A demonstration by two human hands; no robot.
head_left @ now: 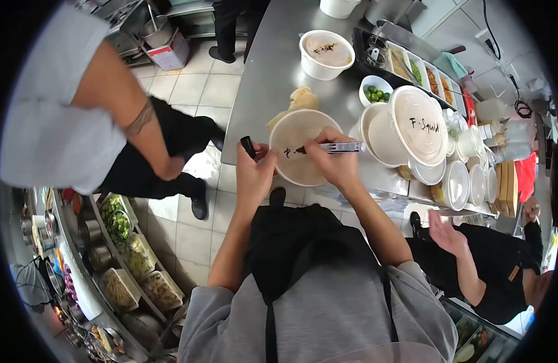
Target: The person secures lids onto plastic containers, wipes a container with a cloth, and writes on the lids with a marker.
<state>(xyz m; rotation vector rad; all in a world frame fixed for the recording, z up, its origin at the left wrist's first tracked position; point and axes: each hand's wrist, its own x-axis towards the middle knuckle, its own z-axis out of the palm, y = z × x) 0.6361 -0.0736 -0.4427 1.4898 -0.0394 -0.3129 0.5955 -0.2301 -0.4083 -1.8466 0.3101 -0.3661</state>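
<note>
My right hand [333, 158] grips a marker [342, 147], its tip on the pale lid of a round tub [300, 127]. A short black mark, like the start of a letter, shows on that lid. My left hand [256, 168] steadies the tub's left rim, with the black marker cap [248, 146] pinched in its fingers. Just right of my right hand stands a lidded tub [419, 130] lettered "F. Squid", tilted against another white tub. Farther back is one more lettered tub [327, 54]. A crumpled yellowish cloth [302, 98] lies behind the tub I write on.
A bowl of limes [375, 92] and a rack of filled condiment trays [433, 75] line the counter's back right. Stacked clear containers [455, 184] stand at right. One person [127, 133] stands at left, another [490, 266] at right. Vegetable bins [133, 254] sit lower left.
</note>
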